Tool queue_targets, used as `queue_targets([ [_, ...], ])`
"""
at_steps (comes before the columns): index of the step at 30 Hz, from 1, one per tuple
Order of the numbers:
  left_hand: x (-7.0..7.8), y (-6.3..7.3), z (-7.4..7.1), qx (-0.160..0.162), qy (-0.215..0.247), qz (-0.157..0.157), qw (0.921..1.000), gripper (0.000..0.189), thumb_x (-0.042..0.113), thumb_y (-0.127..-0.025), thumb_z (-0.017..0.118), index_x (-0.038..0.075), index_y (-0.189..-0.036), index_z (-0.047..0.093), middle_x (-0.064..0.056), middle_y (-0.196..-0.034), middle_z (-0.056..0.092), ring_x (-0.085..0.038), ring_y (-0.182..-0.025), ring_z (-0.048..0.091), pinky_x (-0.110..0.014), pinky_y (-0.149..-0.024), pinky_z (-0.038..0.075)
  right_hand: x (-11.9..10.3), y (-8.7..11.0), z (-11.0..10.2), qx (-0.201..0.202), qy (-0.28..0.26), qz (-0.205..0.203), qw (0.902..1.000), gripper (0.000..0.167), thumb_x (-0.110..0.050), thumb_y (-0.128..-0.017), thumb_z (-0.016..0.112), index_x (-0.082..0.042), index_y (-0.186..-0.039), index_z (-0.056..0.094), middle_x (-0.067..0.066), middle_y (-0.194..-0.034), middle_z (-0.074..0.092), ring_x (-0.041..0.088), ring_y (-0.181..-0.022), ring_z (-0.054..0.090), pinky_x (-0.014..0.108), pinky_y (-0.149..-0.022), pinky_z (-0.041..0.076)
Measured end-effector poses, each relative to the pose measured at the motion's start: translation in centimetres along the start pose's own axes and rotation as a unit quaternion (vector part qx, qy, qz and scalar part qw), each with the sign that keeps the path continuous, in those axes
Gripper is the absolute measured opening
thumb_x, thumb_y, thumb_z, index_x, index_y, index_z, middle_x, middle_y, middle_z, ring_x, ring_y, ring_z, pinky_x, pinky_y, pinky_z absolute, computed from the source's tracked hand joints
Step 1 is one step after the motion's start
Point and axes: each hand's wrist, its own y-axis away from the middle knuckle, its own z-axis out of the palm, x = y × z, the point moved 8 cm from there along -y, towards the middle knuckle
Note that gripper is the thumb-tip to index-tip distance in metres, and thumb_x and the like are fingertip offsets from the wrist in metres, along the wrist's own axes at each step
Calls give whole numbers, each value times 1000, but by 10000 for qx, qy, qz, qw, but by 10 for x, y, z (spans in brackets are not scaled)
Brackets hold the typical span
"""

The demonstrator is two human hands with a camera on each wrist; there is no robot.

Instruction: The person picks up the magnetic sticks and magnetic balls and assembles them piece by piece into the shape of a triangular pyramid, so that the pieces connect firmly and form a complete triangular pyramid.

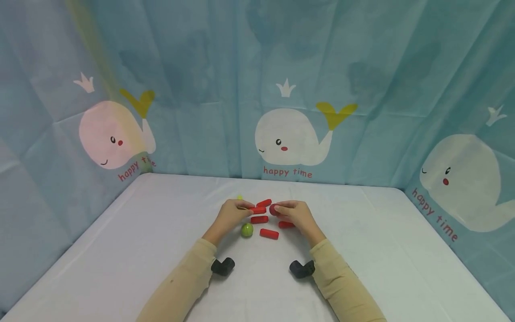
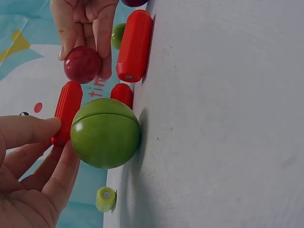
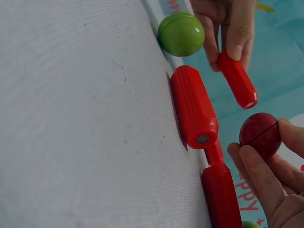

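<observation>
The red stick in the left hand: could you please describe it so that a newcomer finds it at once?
Above the white table before the blue curtain, find the left hand near the centre. It pinches this red stick. The other red sticks lie on the table; only this one is held up.

looking bright and soft in the head view, spreading evenly over the white table (image 1: pixel 100 259). showing a bit pink on the left side of the curtain (image 1: pixel 217 89). making faint grey shadows beside the sleeves (image 1: pixel 177 286). looking dimmer and greyer in both wrist views. shining in little white spots on the green ball (image 2: pixel 105 137), leaving a dark, fuzzy shadow next to it. looking softer on the curtain behind, showing more clearly on the near red sticks (image 3: pixel 194 107).
</observation>
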Motion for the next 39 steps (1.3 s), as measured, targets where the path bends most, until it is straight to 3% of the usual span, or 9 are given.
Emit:
queue_targets([
  [7, -2, -2, 2, -17, -36, -137, 9999, 20, 20, -92, 68, 16, -110, 76, -7, -114, 69, -25, -108, 59, -42, -94, 53, 1, 1, 1, -27, 41, 53, 10000, 42, -36, -90, 71, -8, -121, 70, 11, -117, 73, 23, -104, 71, 38, -96, 55],
  [15, 0, -2, 4, -58, -2, -32, 10000, 22, 19, -92, 68, 14, -112, 75, -8, -115, 68, -24, -106, 59, -37, -89, 55, 0, -1, 4, -78, -93, 26, 9999, 39, -32, -91, 71, -6, -121, 70, 13, -117, 73, 25, -106, 72, 37, -96, 55],
  [25, -4, -2, 6, -57, -48, -51, 10000, 20, 20, -92, 68, 15, -110, 76, -7, -114, 69, -25, -107, 60, -46, -95, 51, 2, 1, 4, -73, -77, 76, 9999, 41, -33, -91, 72, -5, -121, 70, 13, -116, 73, 24, -105, 72, 37, -95, 56],
  [39, 1, -1, 0, -24, -70, -35, 10000, 21, 21, -93, 68, 16, -112, 75, -7, -116, 69, -25, -108, 61, -44, -95, 52, -1, -2, 4, -68, -209, 172, 9996, 39, -34, -91, 71, -10, -122, 71, 11, -118, 73, 20, -102, 73, 36, -95, 56],
])
